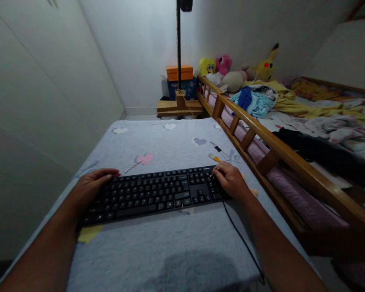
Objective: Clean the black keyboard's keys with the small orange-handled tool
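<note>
A black keyboard (152, 192) lies on the patterned cloth with its space bar towards me. My left hand (93, 184) is closed around its left end, the thumb along the top edge and the other fingers partly hidden. Over the number pad at the right end, my right hand (229, 180) pinches a short thin pale stick, apparently a cotton swab (213, 174), close to the keys. Another cotton swab (133, 166) rests beyond the keyboard. Just past my right hand lie a small brush (214, 157) with a yellow handle and what looks like tweezers (218, 149).
The light blue cloth (170, 146) covers the surface I work on. A black cable (241, 237) runs towards me along the right. A wooden bed rail (261, 136) borders that side, with clothes and plush toys behind. An orange box (179, 73) and a pole on a wooden base (179, 106) stand beyond.
</note>
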`<state>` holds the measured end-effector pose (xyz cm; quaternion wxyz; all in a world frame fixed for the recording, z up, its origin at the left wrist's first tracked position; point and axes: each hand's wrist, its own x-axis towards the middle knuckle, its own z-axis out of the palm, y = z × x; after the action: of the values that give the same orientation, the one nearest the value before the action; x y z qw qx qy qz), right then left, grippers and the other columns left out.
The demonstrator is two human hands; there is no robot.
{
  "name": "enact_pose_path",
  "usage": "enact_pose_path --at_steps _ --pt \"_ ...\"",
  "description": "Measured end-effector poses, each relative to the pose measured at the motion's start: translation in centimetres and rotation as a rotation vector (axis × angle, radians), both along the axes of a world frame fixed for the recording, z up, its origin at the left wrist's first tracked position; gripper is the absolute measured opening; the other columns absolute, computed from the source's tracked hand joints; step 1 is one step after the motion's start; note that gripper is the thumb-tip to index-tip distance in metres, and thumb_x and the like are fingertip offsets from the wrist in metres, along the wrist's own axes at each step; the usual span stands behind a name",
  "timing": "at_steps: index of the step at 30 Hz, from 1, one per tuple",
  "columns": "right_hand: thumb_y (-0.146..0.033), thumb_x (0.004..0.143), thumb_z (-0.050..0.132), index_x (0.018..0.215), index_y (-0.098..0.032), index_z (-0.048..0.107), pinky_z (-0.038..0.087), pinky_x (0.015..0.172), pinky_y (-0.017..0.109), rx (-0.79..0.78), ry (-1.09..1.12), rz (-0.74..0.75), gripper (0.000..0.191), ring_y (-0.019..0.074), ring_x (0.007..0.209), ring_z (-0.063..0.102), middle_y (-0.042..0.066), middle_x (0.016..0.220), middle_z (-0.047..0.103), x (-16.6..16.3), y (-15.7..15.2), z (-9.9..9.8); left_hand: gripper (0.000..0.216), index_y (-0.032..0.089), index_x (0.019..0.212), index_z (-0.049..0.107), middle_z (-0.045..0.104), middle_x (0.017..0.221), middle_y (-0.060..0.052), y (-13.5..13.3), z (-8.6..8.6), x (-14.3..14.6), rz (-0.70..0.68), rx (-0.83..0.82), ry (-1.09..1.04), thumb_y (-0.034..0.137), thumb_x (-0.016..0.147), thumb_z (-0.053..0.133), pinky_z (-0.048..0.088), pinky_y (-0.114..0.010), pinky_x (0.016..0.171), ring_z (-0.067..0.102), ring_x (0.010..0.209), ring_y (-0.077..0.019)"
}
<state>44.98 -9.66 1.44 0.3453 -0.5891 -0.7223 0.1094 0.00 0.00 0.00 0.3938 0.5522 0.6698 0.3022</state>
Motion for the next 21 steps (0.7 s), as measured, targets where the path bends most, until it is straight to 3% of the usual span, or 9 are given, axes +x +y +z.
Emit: enact_pose_path --at_steps 5,21 --pt "-0.024 0.093 0.049 0.077 -0.022 0.058 0.045 0.079 0.034 0.058 0.026 -0.026 0.019 0.0214 0.082 0.059 0.006 0.081 0.063 -0.14 0.15 -0.56 0.044 0.019 0.090 0.074 0.078 0.099 -0.007 0.55 0.20 0.11 -0.031 0.003 0.037 0.048 0.058 0.067 0.051 -0.040 0.093 0.067 0.097 -0.0296" --pt "-0.022 0.093 0.049 0.073 -0.022 0.056 0.044 0.078 0.034 0.045 -0.002 -0.016 0.022 0.0208 0.080 0.058 0.006 0.077 0.061 -0.34 -0.27 -0.35 0.040 0.018 0.096 0.073 0.078 0.099 -0.007 0.30 -0.70 -0.57 0.006 0.067 0.039 0.043 0.066 0.065 0.045 -0.040 0.103 0.068 0.104 -0.0294"
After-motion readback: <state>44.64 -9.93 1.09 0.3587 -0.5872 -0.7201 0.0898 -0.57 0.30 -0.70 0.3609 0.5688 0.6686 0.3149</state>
